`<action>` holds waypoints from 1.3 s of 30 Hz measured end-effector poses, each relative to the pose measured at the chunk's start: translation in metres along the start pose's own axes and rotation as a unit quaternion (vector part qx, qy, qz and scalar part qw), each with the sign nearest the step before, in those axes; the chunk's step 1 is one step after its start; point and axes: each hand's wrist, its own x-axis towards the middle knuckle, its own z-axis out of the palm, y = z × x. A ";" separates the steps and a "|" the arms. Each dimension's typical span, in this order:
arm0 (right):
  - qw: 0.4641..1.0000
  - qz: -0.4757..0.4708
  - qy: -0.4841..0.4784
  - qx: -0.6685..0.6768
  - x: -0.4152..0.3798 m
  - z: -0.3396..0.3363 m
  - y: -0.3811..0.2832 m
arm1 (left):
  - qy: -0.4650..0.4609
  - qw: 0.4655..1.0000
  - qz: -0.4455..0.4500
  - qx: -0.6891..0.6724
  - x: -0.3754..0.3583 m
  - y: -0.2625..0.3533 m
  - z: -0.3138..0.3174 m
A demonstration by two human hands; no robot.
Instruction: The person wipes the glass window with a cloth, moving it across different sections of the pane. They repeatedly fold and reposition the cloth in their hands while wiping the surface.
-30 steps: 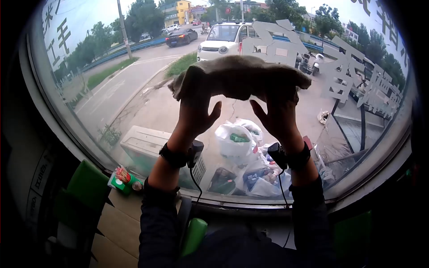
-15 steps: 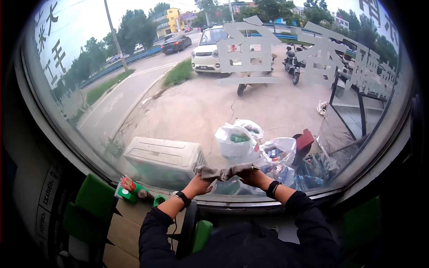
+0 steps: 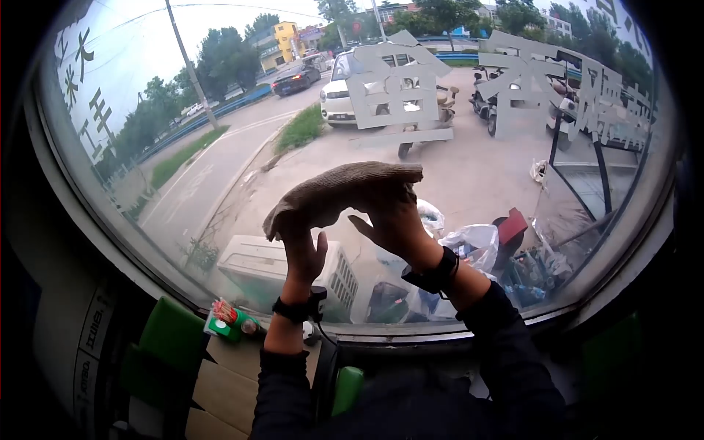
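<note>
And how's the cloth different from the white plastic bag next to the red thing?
The cloth is brownish grey; the plastic bag is white. The cloth makes a long, drooping arch, while the bag is a bunched-up heap. The cloth is held up inside the window, but the bag sits outside, down on the ground. Both look floppy.

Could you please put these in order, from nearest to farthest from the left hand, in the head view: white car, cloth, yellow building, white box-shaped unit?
From the left hand:
1. Cloth: touching it, at its upper end.
2. White box-shaped unit: outside, low, behind it.
3. White car: outside, higher in the view.
4. Yellow building: background, near the top.
</note>
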 end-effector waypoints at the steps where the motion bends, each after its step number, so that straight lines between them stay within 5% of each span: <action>1: 0.999 0.028 -0.022 0.004 -0.002 0.001 -0.003 | -0.015 1.000 -0.010 -0.022 -0.006 0.003 0.006; 6: 0.981 0.076 -0.170 -0.051 -0.140 0.046 0.007 | -0.175 0.982 -0.025 0.070 -0.103 0.028 0.056; 7: 0.983 0.028 -0.163 -0.082 -0.158 0.050 0.012 | -0.185 0.979 -0.034 0.079 -0.109 0.028 0.057; 12: 0.989 0.081 -0.113 -0.049 -0.097 0.032 0.012 | -0.148 0.982 -0.037 0.107 -0.057 0.029 0.031; 16: 0.996 0.030 -0.011 -0.079 -0.042 0.016 0.014 | -0.095 0.989 -0.029 0.108 -0.010 0.041 0.009; 22: 0.987 0.084 -0.118 -0.075 -0.124 0.036 0.006 | -0.158 0.981 -0.052 0.104 -0.069 0.047 0.043; 30: 0.997 0.056 0.035 -0.031 -0.014 0.011 -0.006 | -0.038 0.997 -0.041 0.059 0.007 0.033 0.000; 31: 0.996 0.081 -0.006 -0.031 -0.027 0.015 -0.007 | -0.001 0.995 -0.005 0.104 -0.002 0.036 0.006; 33: 0.989 0.123 -0.075 -0.020 -0.070 0.023 -0.012 | -0.121 0.987 -0.051 0.097 -0.048 0.041 0.028; 35: 0.984 0.070 -0.120 -0.114 -0.130 0.050 -0.003 | -0.152 0.979 -0.063 0.117 -0.074 0.044 0.039; 39: 0.992 0.074 -0.098 -0.025 -0.090 0.034 -0.003 | -0.114 0.983 -0.063 0.128 -0.042 0.033 0.021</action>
